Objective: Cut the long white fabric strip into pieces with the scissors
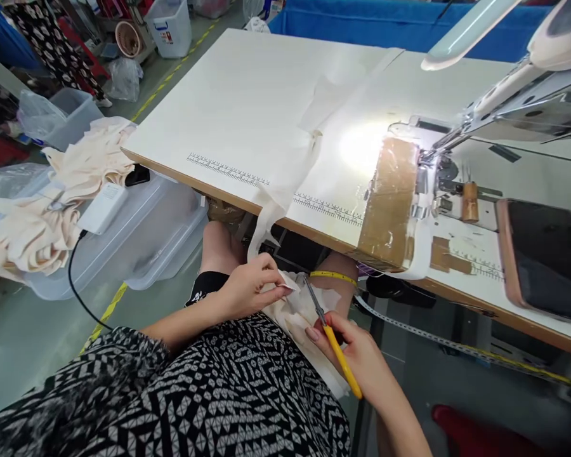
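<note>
My left hand is closed in a pinch on the edge of a thin off-white fabric piece above my lap. In my right hand is a pair of yellow-handled scissors, seen almost edge-on. Their narrow metal tips point up and away from me, just right of the pinched edge; I cannot tell whether the blades are apart. More pale fabric lies bunched across my lap beneath both hands. A long whitish fabric strip runs over the table and hangs off its front edge near my left hand.
A white sewing table with printed rulers spans the front. At right stand a lit sewing machine, a taped cardboard piece and a phone. Cream fabric pieces sit on a plastic bin at left. A tape measure hangs below.
</note>
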### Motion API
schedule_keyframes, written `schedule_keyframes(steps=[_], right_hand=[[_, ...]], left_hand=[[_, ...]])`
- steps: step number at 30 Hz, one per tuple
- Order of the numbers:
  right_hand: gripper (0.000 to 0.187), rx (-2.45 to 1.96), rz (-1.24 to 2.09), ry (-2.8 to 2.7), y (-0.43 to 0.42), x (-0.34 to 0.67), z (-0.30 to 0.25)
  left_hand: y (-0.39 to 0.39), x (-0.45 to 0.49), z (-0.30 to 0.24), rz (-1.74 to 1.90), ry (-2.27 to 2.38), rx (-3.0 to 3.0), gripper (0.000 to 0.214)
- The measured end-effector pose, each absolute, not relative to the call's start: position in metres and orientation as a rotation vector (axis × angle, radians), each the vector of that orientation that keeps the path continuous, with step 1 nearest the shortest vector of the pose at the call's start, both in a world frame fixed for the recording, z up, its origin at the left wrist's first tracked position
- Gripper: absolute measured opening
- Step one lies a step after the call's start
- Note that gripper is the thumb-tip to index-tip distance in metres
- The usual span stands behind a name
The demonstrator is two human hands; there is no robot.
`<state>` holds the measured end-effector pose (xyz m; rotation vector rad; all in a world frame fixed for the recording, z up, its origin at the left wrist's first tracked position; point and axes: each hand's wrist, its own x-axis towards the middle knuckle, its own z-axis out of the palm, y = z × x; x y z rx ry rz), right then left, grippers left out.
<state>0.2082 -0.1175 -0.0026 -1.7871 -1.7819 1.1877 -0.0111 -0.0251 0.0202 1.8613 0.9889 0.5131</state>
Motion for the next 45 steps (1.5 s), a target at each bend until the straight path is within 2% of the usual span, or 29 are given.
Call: schedule_keyframes(steps=[3, 10, 19, 32, 37, 45], right_hand=[[0.041, -1.744, 1.319, -1.767, -0.117, 0.211, -0.006], [0.041, -1.583, 1.602, -1.791, -0.099, 0.214, 0.001], [0.045, -1.363, 1.848, -1.811, -0.082, 0.212, -0.003], [0.049, -1.71, 1.32, -2.147, -0.084, 0.208, -0.003], [0.054, -1.737, 1.233, -2.146, -0.087, 0.208, -0.005], [0.046, -1.777, 1.103, -2.226, -0.08, 0.201, 0.001]], left_hand=[[-0.02, -0.01, 0.019, 0.534, 0.968, 1.835, 0.025], [-0.021, -0.013, 0.009, 0.26, 0.81, 1.023, 0.042], [-0.016, -0.019, 0.002, 0.312, 0.806, 0.834, 0.045], [-0.014, -0.018, 0.0, 0.297, 0.803, 0.862, 0.045], [-0.016, -0.019, -0.001, 0.291, 0.805, 0.86, 0.043], [-0.018, -0.02, -0.003, 0.282, 0.779, 0.873, 0.04]])
